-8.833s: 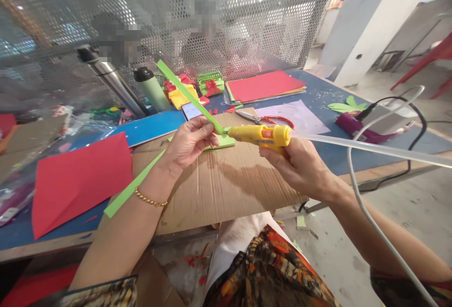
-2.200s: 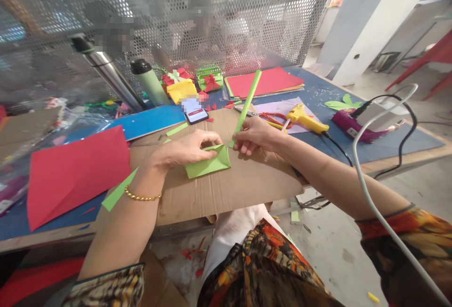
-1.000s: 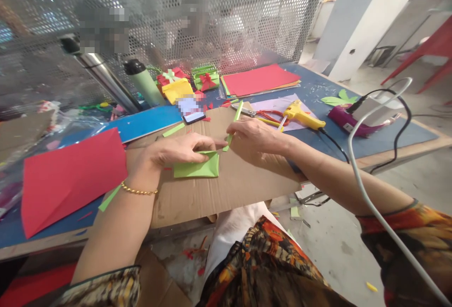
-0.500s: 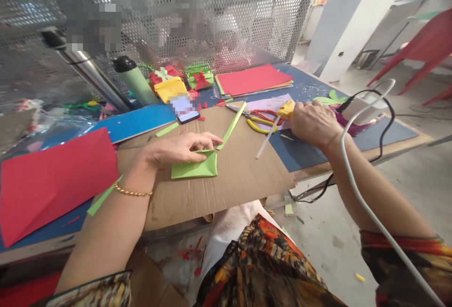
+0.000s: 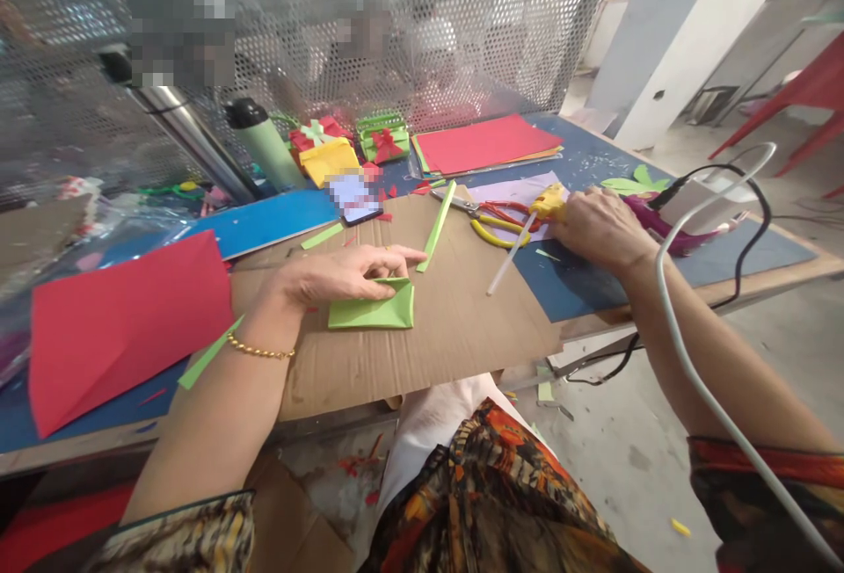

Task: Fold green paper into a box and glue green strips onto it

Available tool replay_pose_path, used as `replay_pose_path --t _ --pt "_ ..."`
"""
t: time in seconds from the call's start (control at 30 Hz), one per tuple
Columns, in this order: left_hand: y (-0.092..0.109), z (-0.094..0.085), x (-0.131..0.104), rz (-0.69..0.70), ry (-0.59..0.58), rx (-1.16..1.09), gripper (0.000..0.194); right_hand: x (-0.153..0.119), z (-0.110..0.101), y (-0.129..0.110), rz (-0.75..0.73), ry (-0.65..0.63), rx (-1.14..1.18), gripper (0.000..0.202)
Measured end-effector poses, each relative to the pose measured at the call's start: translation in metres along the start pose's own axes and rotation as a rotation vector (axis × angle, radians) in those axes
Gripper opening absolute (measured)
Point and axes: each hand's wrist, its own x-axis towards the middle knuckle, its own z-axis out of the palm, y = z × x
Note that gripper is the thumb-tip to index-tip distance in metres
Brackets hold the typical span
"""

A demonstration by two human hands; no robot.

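Note:
My left hand (image 5: 352,276) rests on the cardboard sheet (image 5: 475,318), its thumb and fingers closed on the top edge of a folded green paper piece (image 5: 373,311). Its index finger reaches to the lower end of a green paper strip (image 5: 436,228). My right hand (image 5: 603,226) is closed around a yellow glue gun (image 5: 549,202); most of the handle is hidden by the fingers. A clear glue stick (image 5: 509,258) slants down from near the gun over the cardboard. Scissors with yellow handles (image 5: 505,233) lie just left of the gun.
Behind lie a phone (image 5: 354,198), stacked red sheets (image 5: 488,144), small paper bags (image 5: 330,160) and a green bottle (image 5: 267,147). A red sheet (image 5: 132,322) is at left. A white cable (image 5: 682,353) hangs over my right forearm from a socket block (image 5: 709,199).
The whole view has shifted slightly, with the table contents appearing farther right. Both hands keep the same holds.

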Motion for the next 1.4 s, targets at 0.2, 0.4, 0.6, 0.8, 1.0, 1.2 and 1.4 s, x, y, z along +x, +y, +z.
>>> replay_pose_path --t 0.2,0.4,0.6,0.8,1.0,1.2,1.4 --pt "-0.003 0.001 0.0 0.007 0.013 0.015 0.009 -0.01 -0.01 -0.003 0.093 0.113 0.046 0.04" --pt "0.002 0.002 -0.001 -0.031 0.008 -0.003 0.005 -0.022 -0.027 -0.011 0.037 0.194 0.306 0.009" --pt "0.002 0.004 0.0 -0.013 0.061 -0.017 0.008 -0.037 -0.035 -0.032 -0.267 -0.034 0.651 0.027" --pt "0.004 0.004 0.002 -0.029 0.073 0.056 0.02 -0.035 -0.014 -0.038 -0.552 -0.122 0.733 0.022" --pt "0.005 0.003 0.003 -0.015 0.034 0.116 0.027 -0.025 0.002 -0.038 -0.647 -0.087 0.727 0.019" --pt "0.008 0.002 0.003 -0.02 0.016 0.153 0.027 -0.02 0.005 -0.043 -0.748 -0.042 0.749 0.019" --pt "0.008 0.002 0.002 -0.026 0.022 0.14 0.024 -0.021 0.005 -0.043 -0.684 -0.069 0.752 0.026"
